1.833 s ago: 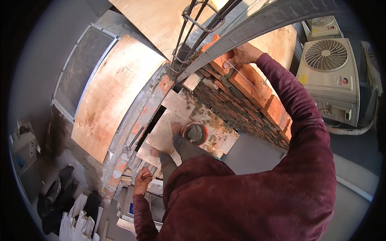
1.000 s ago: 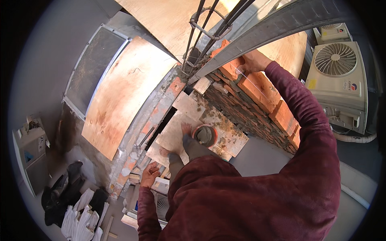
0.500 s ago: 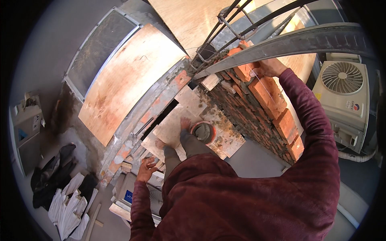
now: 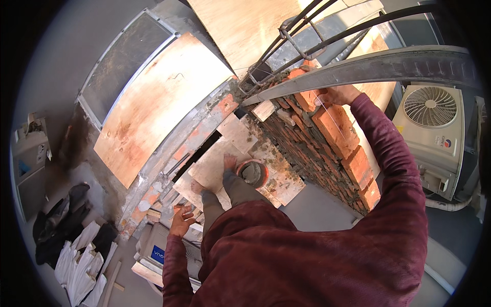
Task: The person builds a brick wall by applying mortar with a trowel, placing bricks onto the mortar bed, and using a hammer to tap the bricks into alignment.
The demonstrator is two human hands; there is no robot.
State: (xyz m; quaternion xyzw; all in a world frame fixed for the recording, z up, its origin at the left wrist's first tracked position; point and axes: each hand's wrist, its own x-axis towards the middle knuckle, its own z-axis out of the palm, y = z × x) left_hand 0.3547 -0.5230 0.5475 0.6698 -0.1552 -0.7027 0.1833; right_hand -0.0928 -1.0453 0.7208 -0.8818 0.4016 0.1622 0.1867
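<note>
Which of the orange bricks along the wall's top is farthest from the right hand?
The brick at the row's lower end in the picture, beside the maroon sleeve. The others sit higher in the picture, closer to the right hand.

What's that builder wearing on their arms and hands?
Long maroon sleeves reach down to the wrists, with lots of wrinkles along the right one. The left hand and right hand are bare: no gloves show.
</note>
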